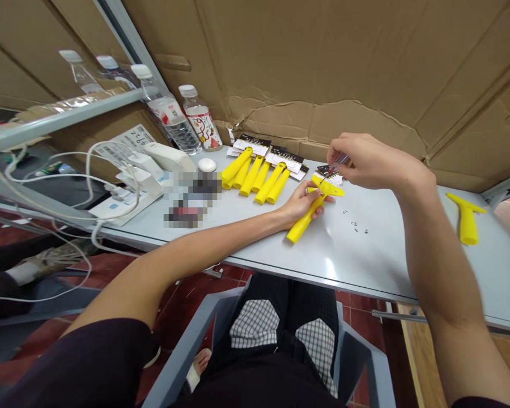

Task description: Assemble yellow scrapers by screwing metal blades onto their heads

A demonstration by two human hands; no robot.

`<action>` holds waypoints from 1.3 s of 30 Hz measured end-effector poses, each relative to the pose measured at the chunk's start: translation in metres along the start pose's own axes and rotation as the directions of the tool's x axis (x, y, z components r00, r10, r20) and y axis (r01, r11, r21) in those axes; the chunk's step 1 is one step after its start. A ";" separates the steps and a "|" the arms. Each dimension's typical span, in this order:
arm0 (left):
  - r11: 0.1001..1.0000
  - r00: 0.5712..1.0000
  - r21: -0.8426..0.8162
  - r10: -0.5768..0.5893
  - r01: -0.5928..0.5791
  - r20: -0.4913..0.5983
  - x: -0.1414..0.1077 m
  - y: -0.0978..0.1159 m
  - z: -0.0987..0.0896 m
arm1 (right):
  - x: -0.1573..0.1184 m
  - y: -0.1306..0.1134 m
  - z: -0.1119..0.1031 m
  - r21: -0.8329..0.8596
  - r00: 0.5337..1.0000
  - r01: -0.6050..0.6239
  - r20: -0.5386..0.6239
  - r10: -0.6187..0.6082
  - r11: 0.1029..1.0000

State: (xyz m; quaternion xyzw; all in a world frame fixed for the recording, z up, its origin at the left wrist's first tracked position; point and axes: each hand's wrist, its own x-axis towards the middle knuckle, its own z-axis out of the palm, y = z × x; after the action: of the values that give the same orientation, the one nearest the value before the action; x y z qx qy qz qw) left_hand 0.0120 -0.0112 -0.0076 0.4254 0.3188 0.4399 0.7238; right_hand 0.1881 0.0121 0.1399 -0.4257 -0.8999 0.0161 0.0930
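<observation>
The left hand (300,204) curls its fingers around a bright yellow plastic T-shaped handle (301,225) near the surface's (386,266) front edge. The right hand's (365,161) closed fingers pinch a slim clear-handled screwdriver (336,164), its tip at the yellow crossbar, near tiny silver screws (355,225).

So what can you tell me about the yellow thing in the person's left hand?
It is a bright yellow plastic T-shaped piece, smooth-looking, with a long rounded handle and a flat, wider crossbar at its top. The left hand grips it, tilted, over the pale table. The tip of a small screwdriver, held in the right hand, reaches the crossbar.
</observation>
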 end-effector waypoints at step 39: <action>0.998 0.997 0.004 -0.054 0.055 -0.050 0.001 0.002 0.001 | -0.006 -0.004 -0.015 0.058 0.989 -0.150 0.016 0.149 0.987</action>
State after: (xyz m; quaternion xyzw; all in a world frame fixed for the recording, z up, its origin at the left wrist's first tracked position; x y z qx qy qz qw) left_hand 0.0123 -0.0098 -0.0052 0.4075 0.3495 0.4295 0.7262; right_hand 0.1908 0.0041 0.1538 -0.4890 -0.8651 0.0521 0.0987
